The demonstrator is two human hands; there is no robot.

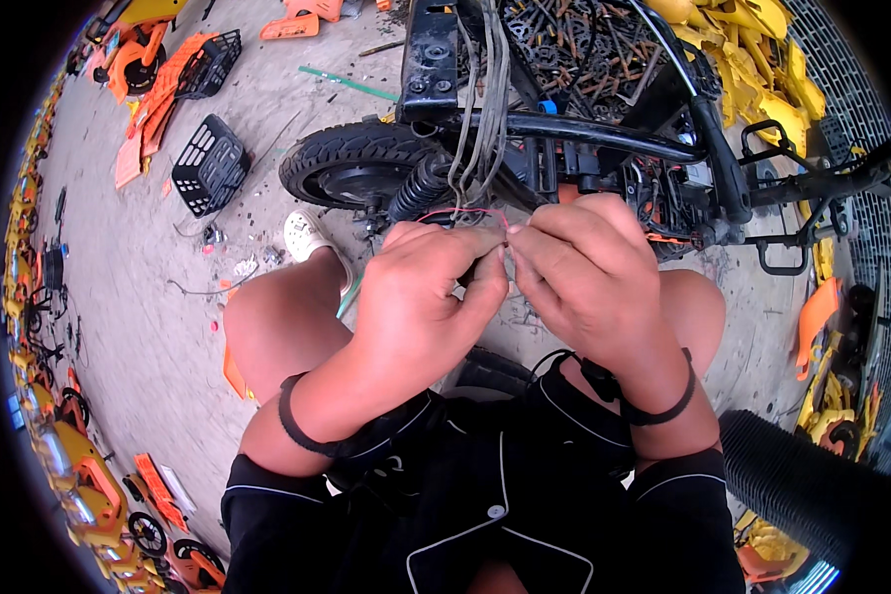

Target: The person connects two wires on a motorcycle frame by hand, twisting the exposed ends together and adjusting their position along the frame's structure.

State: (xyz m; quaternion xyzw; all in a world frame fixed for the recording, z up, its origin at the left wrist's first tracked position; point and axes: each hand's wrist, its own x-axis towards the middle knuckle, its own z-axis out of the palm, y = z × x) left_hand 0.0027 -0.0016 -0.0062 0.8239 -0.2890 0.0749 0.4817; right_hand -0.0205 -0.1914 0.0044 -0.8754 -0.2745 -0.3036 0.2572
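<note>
Both hands meet in front of me over the near side of a black bike frame. Thumb and finger of my left hand are pinched together on a thin red wire. From the other side my right hand pinches the same wire close to the left fingertips; the exact spot between them is tiny and partly hidden. The wire arcs over the left fingers. Behind it a bundle of grey cables hangs down over the frame, beside a black coil spring and a tyred wheel.
A heap of rusty bolts lies beyond the frame. Black plastic baskets stand on the concrete floor at left, near orange panels. Yellow plastic parts pile up at far right. A black ribbed object is at lower right.
</note>
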